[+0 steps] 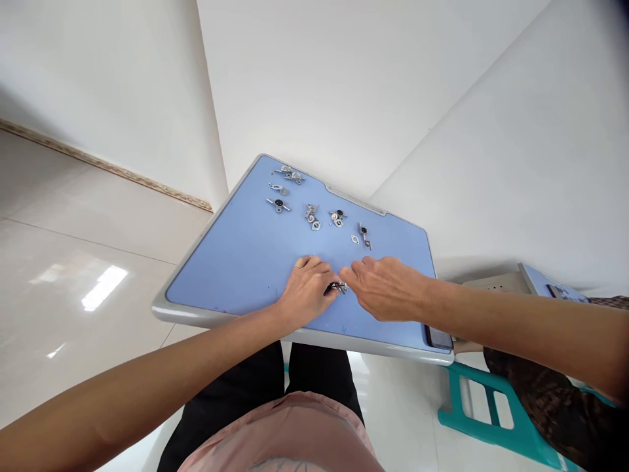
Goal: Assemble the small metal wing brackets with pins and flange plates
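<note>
Near the front middle of the blue tabletop [236, 262], my left hand [308, 288] is closed on a small metal part with a black piece [339, 286]. My right hand [386, 287] meets it from the other side, its fingers pinched together at the part's right end. Fingers cover most of the part. Beyond my hands lie similar loose pieces: a flat metal ring plate [354, 240], a black-centred part with metal arms [363, 231], another such part [279, 204] at the left, and a small pile of metal pieces [311, 214].
More metal pieces [289, 174] lie near the table's far left corner. A phone [439, 337] rests at the front right corner. A teal plastic stool [484, 406] stands to the right, with another person's dark patterned clothing [535, 393] beside it. White walls [344, 98] rise behind the table.
</note>
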Tool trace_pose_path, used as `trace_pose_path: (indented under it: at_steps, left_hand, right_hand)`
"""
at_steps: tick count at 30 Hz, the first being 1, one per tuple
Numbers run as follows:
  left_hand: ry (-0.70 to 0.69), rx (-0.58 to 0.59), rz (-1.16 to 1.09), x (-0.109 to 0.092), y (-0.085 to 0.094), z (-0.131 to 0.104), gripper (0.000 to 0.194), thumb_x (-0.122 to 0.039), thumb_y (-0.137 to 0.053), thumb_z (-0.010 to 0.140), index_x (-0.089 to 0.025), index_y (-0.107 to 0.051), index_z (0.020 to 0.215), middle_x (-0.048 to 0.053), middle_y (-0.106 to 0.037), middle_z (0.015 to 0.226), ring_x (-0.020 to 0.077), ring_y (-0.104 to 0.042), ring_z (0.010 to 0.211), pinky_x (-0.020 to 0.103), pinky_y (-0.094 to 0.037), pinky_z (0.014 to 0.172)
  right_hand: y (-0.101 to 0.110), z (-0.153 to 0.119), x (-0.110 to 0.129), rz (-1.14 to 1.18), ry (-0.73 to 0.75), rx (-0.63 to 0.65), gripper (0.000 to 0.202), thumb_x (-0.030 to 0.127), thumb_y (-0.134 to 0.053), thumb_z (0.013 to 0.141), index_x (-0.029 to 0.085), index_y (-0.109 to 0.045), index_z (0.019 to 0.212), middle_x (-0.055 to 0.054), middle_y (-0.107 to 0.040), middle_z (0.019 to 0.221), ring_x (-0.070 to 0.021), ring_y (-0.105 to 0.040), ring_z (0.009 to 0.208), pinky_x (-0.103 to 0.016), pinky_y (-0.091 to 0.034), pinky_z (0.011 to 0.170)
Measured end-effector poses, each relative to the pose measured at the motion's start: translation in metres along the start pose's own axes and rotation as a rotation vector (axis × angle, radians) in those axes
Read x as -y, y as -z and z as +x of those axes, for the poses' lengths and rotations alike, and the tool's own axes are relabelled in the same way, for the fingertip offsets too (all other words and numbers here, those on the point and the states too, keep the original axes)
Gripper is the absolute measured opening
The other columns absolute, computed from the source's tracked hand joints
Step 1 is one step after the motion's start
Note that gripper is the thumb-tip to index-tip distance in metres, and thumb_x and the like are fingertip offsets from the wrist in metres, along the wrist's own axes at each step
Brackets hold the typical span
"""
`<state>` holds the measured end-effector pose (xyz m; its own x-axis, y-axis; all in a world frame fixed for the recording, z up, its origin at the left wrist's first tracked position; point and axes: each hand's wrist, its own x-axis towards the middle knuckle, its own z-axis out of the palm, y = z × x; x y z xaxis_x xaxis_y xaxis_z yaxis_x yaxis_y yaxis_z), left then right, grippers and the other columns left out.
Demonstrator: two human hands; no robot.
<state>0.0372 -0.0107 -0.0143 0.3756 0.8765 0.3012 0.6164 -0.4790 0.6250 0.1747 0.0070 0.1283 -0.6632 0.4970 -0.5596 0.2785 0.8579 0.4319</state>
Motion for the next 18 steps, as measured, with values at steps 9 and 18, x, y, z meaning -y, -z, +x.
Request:
trace_pose_path:
  at_steps: [9, 18]
  left_hand:
    - [0.012, 0.003, -0.017, 0.001, -0.001, 0.0, 0.011, -0.018, -0.063, 0.084, -0.021, -0.073, 0.086, 0.002, -0.068, 0.08, 0.0216, -0.055, 0.088, 0.04, -0.038, 0.09]
    - [-0.017, -0.01, 0.0, 0.002, -0.001, -0.001, 0.012, -0.021, -0.063, 0.086, -0.022, -0.074, 0.091, 0.003, -0.069, 0.081, 0.0223, -0.056, 0.089, 0.041, -0.038, 0.089]
  right_hand:
    - [-0.005, 0.007, -0.003, 0.079, -0.062, 0.162, 0.021, 0.001, -0.041, 0.087, 0.013, -0.058, 0.093, -0.008, -0.063, 0.073, -0.0164, -0.056, 0.061, -0.025, -0.025, 0.047]
    - [0.008, 0.001, 0.012, 0.335, -0.237, 0.36, 0.019, 0.018, -0.046, 0.092, 0.012, -0.056, 0.108, -0.007, -0.065, 0.075, -0.0205, -0.063, 0.066, -0.027, -0.029, 0.048]
